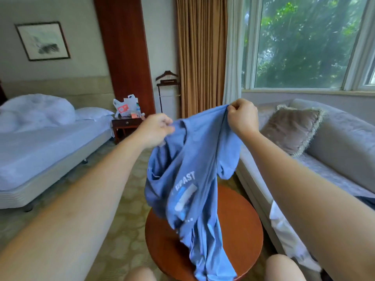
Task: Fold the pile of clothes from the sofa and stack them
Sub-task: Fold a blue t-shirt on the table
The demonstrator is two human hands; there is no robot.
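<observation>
A blue T-shirt (190, 179) with white lettering hangs in the air in front of me, its lower part draped onto a round wooden table (241, 226). My left hand (156, 130) pinches the shirt's top edge on the left. My right hand (242, 115) grips the top edge on the right, held a little higher. Both arms are stretched forward. On the grey sofa (332, 142) at the right lie a white garment (284, 230) and a dark one (367, 201), partly hidden behind my right arm.
A fringed cushion (292, 128) leans on the sofa back. A bed (50, 138) stands at the left, with a nightstand (125, 124) carrying a plastic bag beside it. A valet stand (167, 88) is by the curtain. My knees show at the bottom edge.
</observation>
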